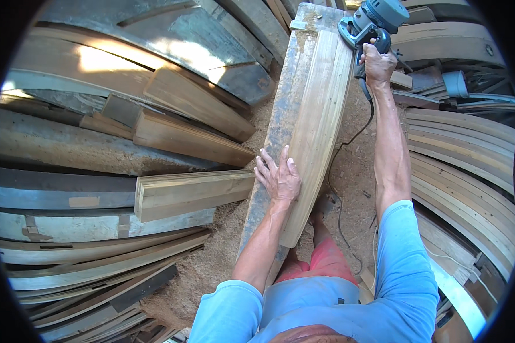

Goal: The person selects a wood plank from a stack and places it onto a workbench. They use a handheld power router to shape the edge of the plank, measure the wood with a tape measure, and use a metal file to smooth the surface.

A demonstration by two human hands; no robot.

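Note:
My right hand (379, 64) is wrapped round the black handle of a blue-grey electric router (383, 16). The router sits at the far end of a long wooden board (320, 108), over its right edge. This board lies lengthwise on a narrow, worn workbench (280, 94) dusted with shavings. My left hand (280, 178) lies with fingers spread across the bench top and the board's left side, about midway along. From the router a dark cord (349, 141) hangs down at the board's right. The router's bit is hidden.
Stacked planks (194, 191) stick out close to the bench's left side. More curved boards (469, 166) are piled at the right, near a light-blue pipe piece (455, 84). Sawdust covers the floor (194, 286), where the cord trails past my legs.

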